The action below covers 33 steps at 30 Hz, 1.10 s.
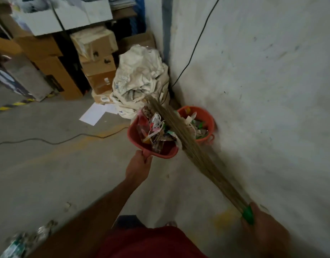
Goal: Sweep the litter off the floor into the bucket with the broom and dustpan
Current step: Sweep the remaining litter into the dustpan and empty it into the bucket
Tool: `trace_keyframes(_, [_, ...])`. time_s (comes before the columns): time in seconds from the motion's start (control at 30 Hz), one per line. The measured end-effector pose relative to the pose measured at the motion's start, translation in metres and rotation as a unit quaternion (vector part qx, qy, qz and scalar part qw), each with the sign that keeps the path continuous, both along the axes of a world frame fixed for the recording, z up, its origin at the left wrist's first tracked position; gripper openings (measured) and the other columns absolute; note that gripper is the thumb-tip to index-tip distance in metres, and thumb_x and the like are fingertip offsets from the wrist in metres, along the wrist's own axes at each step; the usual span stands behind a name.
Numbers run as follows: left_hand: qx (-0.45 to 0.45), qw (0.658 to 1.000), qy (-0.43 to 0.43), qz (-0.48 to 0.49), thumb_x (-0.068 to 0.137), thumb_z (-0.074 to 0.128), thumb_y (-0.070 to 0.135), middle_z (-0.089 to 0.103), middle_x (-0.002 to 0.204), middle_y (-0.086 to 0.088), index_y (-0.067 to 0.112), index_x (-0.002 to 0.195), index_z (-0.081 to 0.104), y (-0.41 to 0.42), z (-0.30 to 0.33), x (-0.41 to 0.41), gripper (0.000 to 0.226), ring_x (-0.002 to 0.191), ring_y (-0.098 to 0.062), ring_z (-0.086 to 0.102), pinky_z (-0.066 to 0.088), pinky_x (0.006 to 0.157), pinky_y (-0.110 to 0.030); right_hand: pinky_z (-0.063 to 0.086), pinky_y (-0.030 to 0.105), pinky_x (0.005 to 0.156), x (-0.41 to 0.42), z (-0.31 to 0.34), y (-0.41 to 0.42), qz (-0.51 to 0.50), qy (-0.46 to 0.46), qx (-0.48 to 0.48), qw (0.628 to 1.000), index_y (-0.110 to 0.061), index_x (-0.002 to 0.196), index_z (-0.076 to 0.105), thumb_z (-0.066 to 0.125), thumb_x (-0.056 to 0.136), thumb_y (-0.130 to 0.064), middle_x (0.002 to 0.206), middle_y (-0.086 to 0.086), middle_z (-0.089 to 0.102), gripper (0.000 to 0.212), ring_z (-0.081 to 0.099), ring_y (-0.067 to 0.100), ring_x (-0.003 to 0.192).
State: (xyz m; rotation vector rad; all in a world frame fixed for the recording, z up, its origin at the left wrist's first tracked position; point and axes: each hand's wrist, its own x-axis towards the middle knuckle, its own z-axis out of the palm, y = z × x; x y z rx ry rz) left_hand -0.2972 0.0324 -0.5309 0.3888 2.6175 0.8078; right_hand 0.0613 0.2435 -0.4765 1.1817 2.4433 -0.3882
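Litter [156, 130] — mixed paper strips, wrappers and plastic scraps — sat piled in the red plastic dustpan [136, 135], which I saw held up off the grey concrete floor [58, 164], just beside the orange plastic bucket [208, 118]. Bucket stood on the floor against the white plastered wall [262, 90], already holding similar scraps. Left hand [139, 167] was closed around the dustpan's handle. Right hand [260, 220] was gripping the green handle end of the straw grass broom [190, 146]; its bristles lay across the dustpan's right edge and over the litter, between dustpan and bucket. Behind the dustpan: a crumpled white woven sack [140, 75] in the corner, stacked brown cardboard boxes [99, 66] to its left, a white paper sheet [95, 114] on the floor. A black cable [195, 43] ran down the wall. More blurred litter at lower left, couldn't make out what.
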Motion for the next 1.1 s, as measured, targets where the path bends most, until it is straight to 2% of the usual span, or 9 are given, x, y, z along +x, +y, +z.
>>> trace_keyframes(0.07, [-0.007, 1.0, -0.009, -0.017, 0.094, 0.055, 0.044, 0.051, 0.081, 0.006, 0.021, 0.096, 0.041, 0.036, 0.0, -0.003, 0.026, 0.066, -0.011, 0.048, 0.031, 0.052, -0.028, 0.048, 0.023, 0.079, 0.008, -0.009, 0.024, -0.025, -0.004, -0.016, 1.0, -0.028, 0.137, 0.038, 0.05, 0.096, -0.057, 0.117, -0.005, 0.063, 0.052, 0.065, 0.013, 0.099])
trace_keyframes(0.13, [-0.012, 0.999, -0.026, -0.036, 0.094, 0.055, 0.045, 0.053, 0.082, 0.006, 0.021, 0.097, 0.043, 0.07, 0.0, -0.009, 0.027, 0.071, -0.015, 0.053, 0.036, 0.056, -0.029, 0.047, 0.023, 0.079, 0.013, -0.017, 0.042, -0.049, -0.001, -0.03, 0.998, -0.029, 0.129, 0.042, 0.053, 0.094, -0.057, 0.108, -0.008, 0.058, 0.046, 0.063, 0.011, 0.093])
trace_keyframes(0.27, [-0.035, 0.995, -0.065, -0.07, 0.094, 0.054, 0.043, 0.059, 0.094, 0.001, 0.017, 0.105, 0.05, 0.131, -0.006, -0.027, 0.028, 0.082, -0.018, 0.058, 0.041, 0.064, -0.031, 0.034, 0.016, 0.055, 0.007, -0.024, 0.065, -0.092, -0.017, -0.02, 0.995, -0.036, 0.107, 0.037, 0.055, 0.091, -0.059, 0.077, -0.016, 0.047, 0.033, 0.047, -0.003, 0.062])
trace_keyframes(0.33, [-0.033, 0.994, -0.075, -0.079, 0.093, 0.054, 0.041, 0.06, 0.097, 0.0, 0.015, 0.107, 0.052, 0.159, -0.01, -0.038, 0.029, 0.085, -0.019, 0.058, 0.042, 0.066, -0.031, 0.029, 0.013, 0.05, -0.002, -0.029, 0.078, -0.115, -0.012, -0.015, 0.993, -0.039, 0.1, 0.03, 0.057, 0.09, -0.059, 0.073, -0.018, 0.044, 0.035, 0.042, -0.006, 0.058])
trace_keyframes(0.5, [-0.031, 0.99, -0.095, -0.098, 0.093, 0.055, 0.038, 0.06, 0.103, -0.003, 0.014, 0.114, 0.052, 0.23, -0.032, -0.07, 0.032, 0.092, -0.025, 0.06, 0.04, 0.07, -0.031, 0.037, 0.016, 0.055, -0.032, -0.047, 0.119, -0.151, -0.014, -0.023, 0.988, -0.037, 0.092, 0.032, 0.061, 0.088, -0.057, 0.074, -0.018, 0.046, 0.035, 0.045, -0.006, 0.061])
trace_keyframes(0.67, [-0.07, 0.983, -0.12, -0.117, 0.095, 0.055, 0.036, 0.062, 0.12, -0.013, 0.008, 0.123, 0.053, 0.301, -0.072, -0.111, 0.04, 0.108, -0.031, 0.06, 0.043, 0.078, -0.032, 0.02, 0.012, 0.044, -0.075, -0.064, 0.168, -0.162, -0.059, -0.024, 0.985, -0.034, 0.09, 0.044, 0.069, 0.083, -0.054, 0.063, -0.017, 0.041, 0.033, 0.035, -0.007, 0.05])
trace_keyframes(0.83, [-0.123, 0.962, -0.119, -0.214, 0.098, 0.049, 0.022, 0.059, 0.126, -0.018, 0.009, 0.122, 0.059, 0.367, -0.114, -0.152, 0.029, 0.115, -0.035, 0.057, 0.047, 0.09, -0.037, 0.033, 0.017, 0.046, -0.123, -0.095, 0.233, -0.144, -0.08, -0.025, 0.986, -0.034, 0.082, 0.037, 0.063, 0.089, -0.051, 0.069, -0.011, 0.047, 0.032, 0.045, -0.001, 0.054])
trace_keyframes(0.97, [-0.177, 0.945, -0.13, -0.243, 0.099, 0.044, 0.019, 0.055, 0.132, -0.016, 0.009, 0.131, 0.054, 0.415, -0.142, -0.174, 0.035, 0.119, -0.033, 0.055, 0.046, 0.093, -0.036, 0.039, 0.021, 0.046, -0.158, -0.121, 0.279, -0.118, -0.099, -0.035, 0.987, -0.029, 0.103, 0.044, 0.055, 0.096, -0.049, 0.072, -0.009, 0.05, 0.023, 0.048, 0.003, 0.054])
trace_keyframes(1.1, [-0.224, 0.936, -0.146, -0.231, 0.095, 0.049, 0.016, 0.062, 0.126, -0.013, 0.009, 0.12, 0.065, 0.45, -0.156, -0.179, 0.031, 0.117, -0.031, 0.058, 0.047, 0.093, -0.035, 0.048, 0.026, 0.055, -0.182, -0.145, 0.317, -0.08, -0.089, -0.043, 0.992, -0.02, 0.129, 0.047, 0.047, 0.101, -0.048, 0.08, -0.007, 0.053, 0.04, 0.054, 0.012, 0.063])
